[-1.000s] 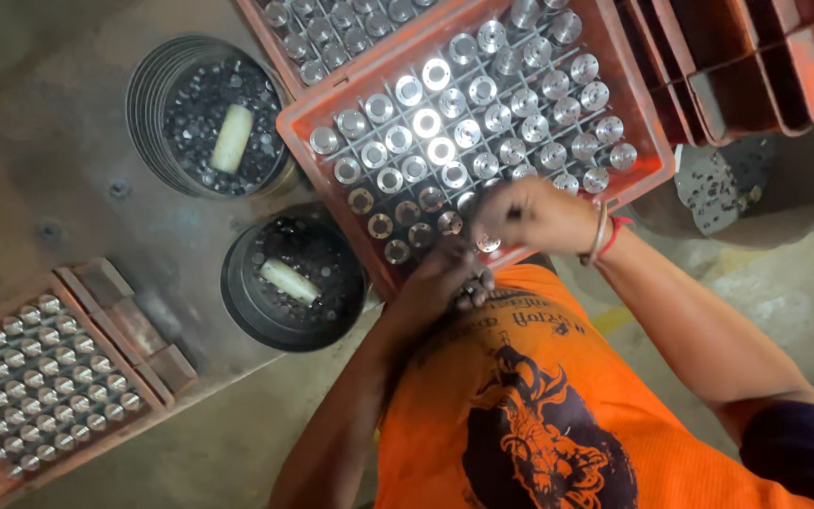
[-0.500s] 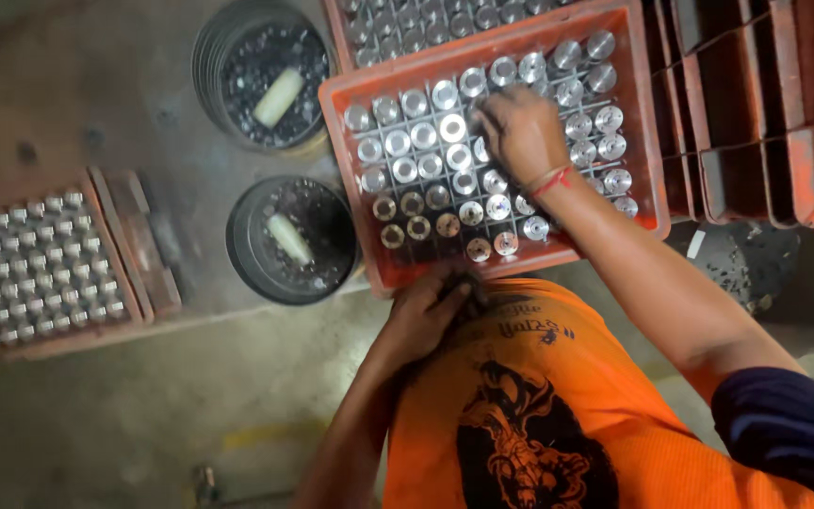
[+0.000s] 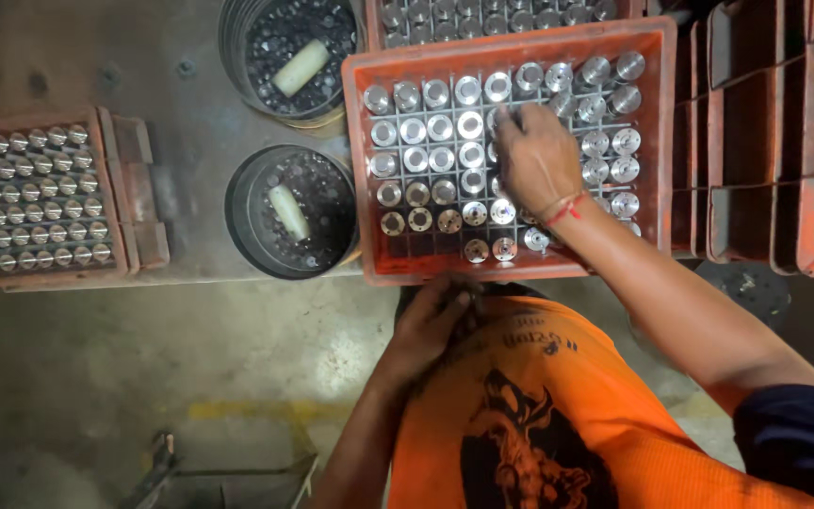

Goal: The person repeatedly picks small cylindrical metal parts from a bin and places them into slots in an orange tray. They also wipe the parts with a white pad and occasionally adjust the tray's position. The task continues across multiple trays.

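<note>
Right hand grips a metal part over the orange crate; left hand cups more parts, ready to feed.

Right hand on metal parts in orange crate, left hand at lap, two black buckets beside

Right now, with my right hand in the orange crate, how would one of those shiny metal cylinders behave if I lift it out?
Each metal cylinder looks solid and polished, so probably heavy for its size and somewhat slippery in the right hand. It stands upright in a grid cell of the orange crate, so it likely won't tip there. Laid on its round side, it would probably roll.
</note>
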